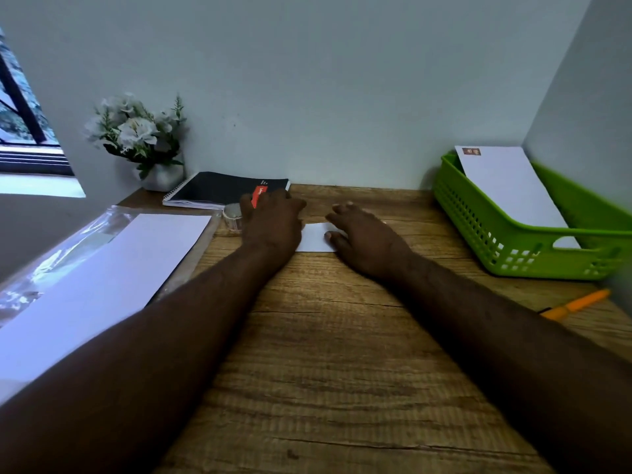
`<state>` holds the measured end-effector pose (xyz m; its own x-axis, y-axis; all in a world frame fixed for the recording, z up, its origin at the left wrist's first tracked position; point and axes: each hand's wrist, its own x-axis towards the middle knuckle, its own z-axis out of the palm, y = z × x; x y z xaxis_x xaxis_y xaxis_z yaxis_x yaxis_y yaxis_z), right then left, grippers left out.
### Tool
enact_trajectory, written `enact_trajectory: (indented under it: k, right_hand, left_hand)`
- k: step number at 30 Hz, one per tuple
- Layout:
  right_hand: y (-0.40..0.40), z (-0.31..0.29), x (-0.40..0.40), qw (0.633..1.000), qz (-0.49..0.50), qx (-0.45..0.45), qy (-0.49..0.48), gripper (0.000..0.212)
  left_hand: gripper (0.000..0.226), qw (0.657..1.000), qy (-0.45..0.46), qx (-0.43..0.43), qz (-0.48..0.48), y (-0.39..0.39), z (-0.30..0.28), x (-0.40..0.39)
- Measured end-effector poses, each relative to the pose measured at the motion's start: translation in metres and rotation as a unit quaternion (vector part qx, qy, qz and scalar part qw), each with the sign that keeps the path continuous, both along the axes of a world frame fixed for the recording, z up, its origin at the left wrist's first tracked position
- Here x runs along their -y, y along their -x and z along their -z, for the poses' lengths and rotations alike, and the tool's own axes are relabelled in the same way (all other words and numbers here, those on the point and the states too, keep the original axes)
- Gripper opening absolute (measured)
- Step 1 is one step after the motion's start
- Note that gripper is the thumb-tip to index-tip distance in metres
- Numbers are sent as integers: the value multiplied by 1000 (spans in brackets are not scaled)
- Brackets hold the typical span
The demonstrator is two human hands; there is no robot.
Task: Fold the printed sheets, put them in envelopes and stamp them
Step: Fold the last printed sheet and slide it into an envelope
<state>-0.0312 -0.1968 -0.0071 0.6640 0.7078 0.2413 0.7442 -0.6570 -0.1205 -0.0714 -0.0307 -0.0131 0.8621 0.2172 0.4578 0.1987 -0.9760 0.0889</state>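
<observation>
Both hands lie flat at centre frame on a small white folded paper sheet (314,238), which rests on the wood-grain brown surface (342,336). Left hand (272,222) covers the sheet's left end, palm down, fingers (294,203) loosely together and pointing away; they press rather than grip. Right hand (364,234) covers the right end w/ fingers (342,211) slightly spread, thumb tip on the paper, also not clamped on anything. Judging by the pose, this is prob. creasing or flattening the fold so the sheet stays slim enough for an envelope.

Supplies sit w/in reach on both sides. Lower left: a stack of plain white paper sheets (102,278) on a clear plastic sleeve (68,248). Right edge: a bright green slotted plastic basket (513,234) holding a white stamped envelope (509,189), leaning on the back rim, stamp at its top left corner; looks like the place for finished ones. Just beside the left hand, touching or nearly so, is a small roll, maybe of stamps or tape (233,217); can't tell which.

Behind that: a black spiral notebook w/ red label (222,189), partly hidden by the left fingers. Upper left: white artificial flowers in a small white pot (143,138). An orange pen (578,302) lies at lower right, well apart. Nothing blocks the path to the basket; the roll and notebook crowd the left hand a bit.
</observation>
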Motion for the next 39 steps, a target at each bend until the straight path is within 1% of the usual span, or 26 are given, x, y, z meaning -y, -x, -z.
enact_trajectory:
  k: [1, 2, 4, 5, 7, 10, 13, 16, 18, 22, 24, 25, 26, 27, 29, 30, 31, 32, 33, 35, 36, 37, 39]
  right_hand:
    - [2, 2, -3, 999, 0, -42, 5, 43]
    - [-2, 7, -9, 997, -1, -73, 9, 42]
    - [-9, 14, -13, 996, -5, -92, 14, 41]
    - [-11, 15, -13, 995, -7, -98, 13, 43]
    - [-16, 14, -10, 995, -7, -100, 20, 47]
    - [-19, 15, -10, 994, 5, -98, 48, 52]
    - [-20, 16, -8, 992, 31, -106, 62, 58]
    - [-23, 14, 1, 987, 89, -102, 83, 74]
    - [-22, 14, 7, 985, 105, -99, 93, 81]
    - [-21, 13, 8, 983, 117, -99, 106, 75]
    - [-18, 13, 7, 983, 119, -92, 109, 73]
    - [-17, 13, 8, 983, 120, -90, 101, 72]
    - [-14, 12, 9, 986, 121, -78, 87, 71]
    - [-11, 11, 10, 989, 121, -52, 71, 70]
    - [-3, 9, 9, 993, 100, 33, 53, 67]
    - [2, 7, 6, 994, 75, 63, 53, 65]
    - [8, 4, -1, 995, 43, 72, 50, 64]
    - [16, 1, -10, 997, 10, 65, 46, 62]
    - [25, -1, -22, 998, -23, 52, 39, 62]
    - [41, -3, -42, 996, -84, 26, 26, 61]
    - [46, -3, -49, 994, -106, 10, 22, 61]
    - [49, -3, -52, 993, -116, -13, 21, 60]
    - [50, -3, -52, 993, -95, -67, 17, 59]
  left_hand:
    - [37, 999, 18, 10, 29, 0, 2, 4]
    - [38, 996, 61, 7, 70, -3, 5, 6]
    - [38, 973, 174, -43, 146, -4, 8, 13]
    - [35, 963, 195, -75, 168, -3, 9, 16]
    - [31, 959, 183, -116, 181, -4, 7, 17]
    - [34, 963, 151, -149, 163, -6, 5, 16]
    - [44, 967, 108, -178, 146, -8, 5, 15]
    - [54, 963, 84, -226, 121, -11, 6, 11]
    - [61, 959, 76, -260, 89, -10, 8, 8]
    - [73, 946, 103, -307, 33, 7, 4, -3]
    - [70, 941, 95, -325, 13, 23, -11, -11]
    - [61, 948, 100, -302, 10, 28, -22, -15]
    - [50, 963, 118, -242, 11, 35, -35, -21]
    - [38, 976, 148, -160, 13, 40, -48, -28]
    - [23, 980, 201, 1, -1, 50, -66, -50]
    - [19, 977, 205, 48, -21, 54, -70, -64]
    - [17, 978, 195, 57, -50, 57, -71, -80]
    - [18, 980, 178, 29, -82, 59, -69, -97]
    - [22, 980, 162, -29, -113, 60, -63, -113]
    - [41, 967, 120, -170, -149, 58, -50, -138]
    - [49, 957, 90, -226, -156, 57, -44, -145]
    - [53, 951, 68, -259, -156, 56, -40, -148]
    - [50, 947, 66, -271, -156, 54, -35, -150]
